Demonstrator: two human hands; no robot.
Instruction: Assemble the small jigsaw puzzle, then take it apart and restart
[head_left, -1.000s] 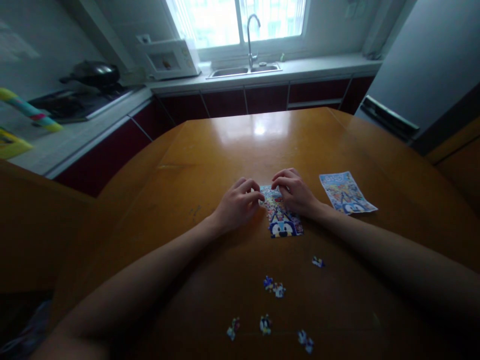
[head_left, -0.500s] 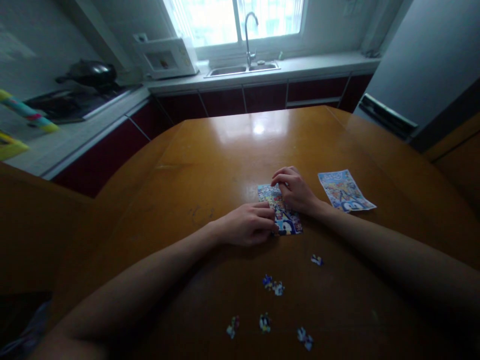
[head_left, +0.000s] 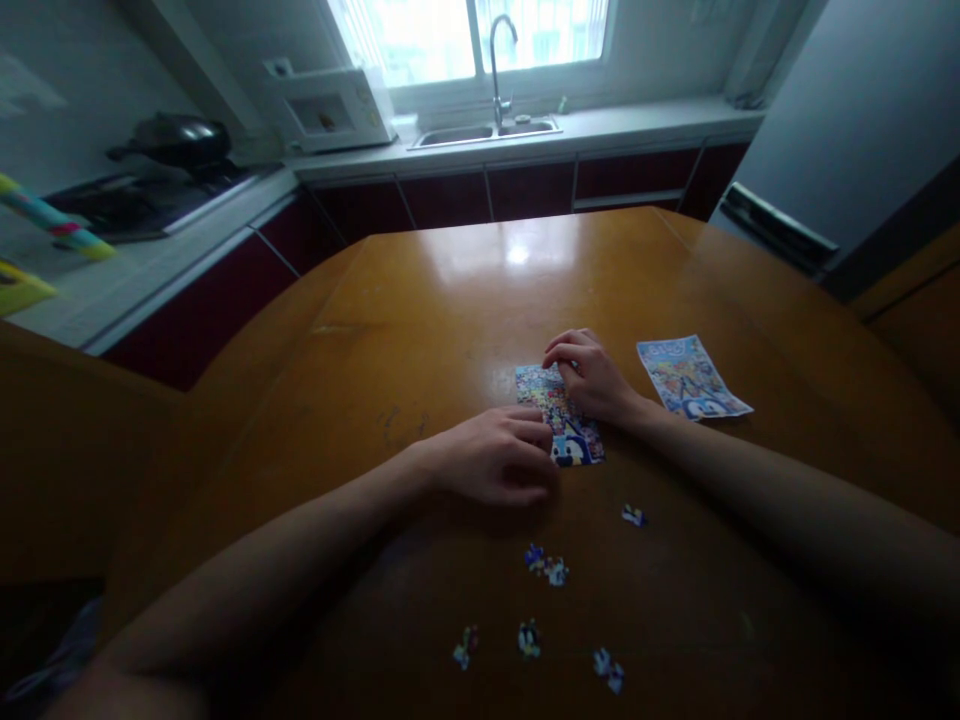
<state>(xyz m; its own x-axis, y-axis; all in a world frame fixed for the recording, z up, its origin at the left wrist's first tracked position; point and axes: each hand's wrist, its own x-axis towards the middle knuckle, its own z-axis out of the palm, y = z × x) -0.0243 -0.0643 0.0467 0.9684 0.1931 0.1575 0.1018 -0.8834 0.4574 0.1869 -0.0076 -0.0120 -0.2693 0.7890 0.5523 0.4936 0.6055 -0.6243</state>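
A colourful jigsaw puzzle (head_left: 574, 448), largely assembled, lies on the wooden table between my hands. My left hand (head_left: 496, 455) is at its left edge, fingers bent over it and thumb held apart lower down; nothing shows between them. Over the puzzle's upper right side rests my right hand (head_left: 591, 378), its fingers loosely curved and slightly spread, with no piece visible in it. Both hands cover parts of the picture. Nearer to me lie loose pieces: one puzzle piece (head_left: 633, 515) below the right forearm, and a blue and white pair of pieces (head_left: 546, 565) in the middle.
A printed picture sheet (head_left: 691, 378) lies right of the puzzle on the table (head_left: 420, 330). More loose pieces (head_left: 529, 638) are close to the near edge. Beyond stand a counter with a sink (head_left: 454, 137), a microwave (head_left: 334, 110) and a wok (head_left: 180, 140) on the stove.
My left hand's fingers and thumb have spread apart, and its thumb has dropped away from the puzzle's lower edge. The right hand stays nearly still on the puzzle.
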